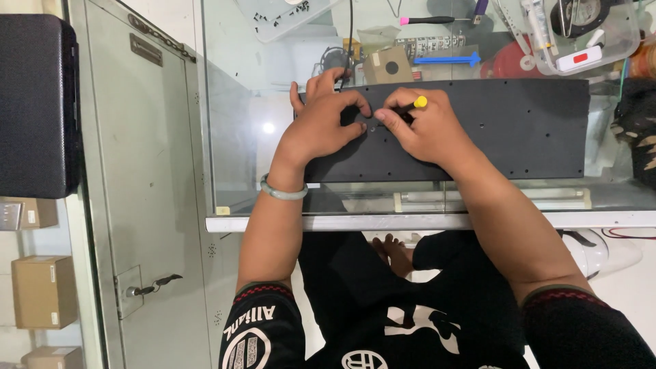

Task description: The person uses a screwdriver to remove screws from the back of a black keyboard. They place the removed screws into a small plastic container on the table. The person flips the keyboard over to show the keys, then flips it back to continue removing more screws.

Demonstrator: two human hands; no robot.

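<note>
I see the dark panel (478,130) lying across the frame's upper middle, long axis left–right. My left hand (321,126) presses it, fingers curled; my right hand (424,130) pinches a yellow-tipped screwdriver (415,104) over its left part.

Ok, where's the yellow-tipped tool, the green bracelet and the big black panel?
Yellow-tipped tool (419,102): head view, on its round yellow end, in the right hand.
Pale green bangle bracelet (282,193): head view, on its band, at the left wrist.
Long flat black panel (526,126): head view, on its bare right half.
</note>
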